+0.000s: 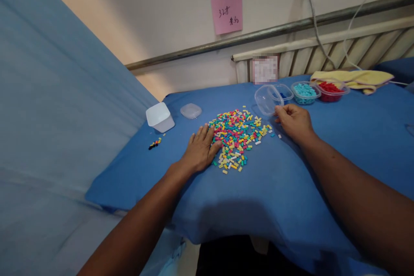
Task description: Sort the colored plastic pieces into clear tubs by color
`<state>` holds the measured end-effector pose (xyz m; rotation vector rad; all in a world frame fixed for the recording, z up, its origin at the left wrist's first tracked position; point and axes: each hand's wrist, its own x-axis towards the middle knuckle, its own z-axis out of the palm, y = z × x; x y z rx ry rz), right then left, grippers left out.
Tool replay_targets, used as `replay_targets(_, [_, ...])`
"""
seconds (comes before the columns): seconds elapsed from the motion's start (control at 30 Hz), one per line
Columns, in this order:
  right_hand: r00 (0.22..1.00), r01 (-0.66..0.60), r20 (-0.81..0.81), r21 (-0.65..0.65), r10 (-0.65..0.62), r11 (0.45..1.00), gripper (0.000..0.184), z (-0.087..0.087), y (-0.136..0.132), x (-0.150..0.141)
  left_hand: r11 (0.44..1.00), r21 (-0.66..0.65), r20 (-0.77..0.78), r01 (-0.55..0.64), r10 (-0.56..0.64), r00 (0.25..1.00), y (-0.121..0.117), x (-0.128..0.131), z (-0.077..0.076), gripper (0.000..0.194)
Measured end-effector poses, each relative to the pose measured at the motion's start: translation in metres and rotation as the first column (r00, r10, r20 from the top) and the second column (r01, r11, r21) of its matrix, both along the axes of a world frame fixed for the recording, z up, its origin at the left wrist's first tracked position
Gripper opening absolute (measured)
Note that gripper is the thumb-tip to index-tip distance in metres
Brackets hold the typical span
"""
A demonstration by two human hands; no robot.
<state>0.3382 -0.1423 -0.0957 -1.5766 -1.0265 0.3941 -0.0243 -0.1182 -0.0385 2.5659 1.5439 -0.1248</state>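
A heap of small coloured plastic pieces [234,131] in yellow, red, green, blue and white is spread across the blue-covered table. My left hand [202,148] lies flat against the heap's left side, fingers stretched out, holding nothing. Between the thumb and fingers of my right hand [295,123] is the edge of a clear plastic lid [265,100], tilted up off the table. Behind the lid, and partly hidden by it, stands a clear tub [287,95] with dark blue pieces.
Tubs of light blue pieces [304,90] and red pieces [330,88] stand at the back right beside a yellow cloth [352,78]. To the left are a white container [161,117], another clear lid [190,111] and a small cluster of pieces [155,143]. A blue curtain [64,95] hangs on the left.
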Motion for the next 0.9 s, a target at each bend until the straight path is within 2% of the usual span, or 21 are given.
replay_targets(0.1, [1.000, -0.001, -0.023, -0.005, 0.001, 1.000, 0.039, -0.002, 0.000, 0.001, 1.000, -0.027, 0.103, -0.003, 0.006, 0.995, 0.006, 0.017, -0.012, 0.095])
replay_targets(0.3, [0.999, -0.025, -0.038, 0.018, 0.026, 1.000, 0.040, -0.006, -0.003, -0.001, 0.983, 0.013, 0.158, 0.183, -0.183, 0.970, 0.003, 0.071, -0.012, 0.093])
replay_targets(0.4, [0.993, -0.052, -0.102, 0.038, 0.056, 0.998, 0.043, -0.007, -0.004, -0.006, 0.975, 0.045, 0.201, 0.219, -0.223, 0.954, -0.001, 0.076, -0.011, 0.087])
replay_targets(0.47, [0.991, -0.044, -0.127, 0.045, 0.050, 0.998, 0.047, -0.004, 0.000, -0.009, 0.969, 0.114, 0.276, 0.221, -0.245, 0.929, -0.001, 0.071, -0.009, 0.081])
replay_targets(0.57, [0.976, -0.016, -0.216, 0.018, 0.020, 1.000, 0.048, 0.005, 0.024, -0.016, 0.957, 0.244, 0.415, 0.157, -0.249, 0.875, 0.010, 0.057, -0.005, 0.071])
replay_targets(0.63, [0.955, -0.003, -0.295, -0.024, -0.004, 1.000, 0.044, 0.013, 0.049, -0.023, 0.958, 0.280, 0.479, 0.063, -0.197, 0.855, 0.025, 0.045, -0.005, 0.066])
replay_targets(0.77, [0.937, -0.011, -0.349, -0.105, -0.027, 0.994, 0.038, 0.026, 0.105, -0.041, 0.969, 0.226, 0.544, -0.102, -0.039, 0.838, 0.054, 0.027, -0.012, 0.064])
replay_targets(0.9, [0.936, -0.024, -0.348, -0.228, -0.058, 0.973, 0.037, 0.031, 0.136, -0.050, 0.984, 0.134, 0.561, -0.119, 0.024, 0.828, 0.066, 0.023, -0.019, 0.067])
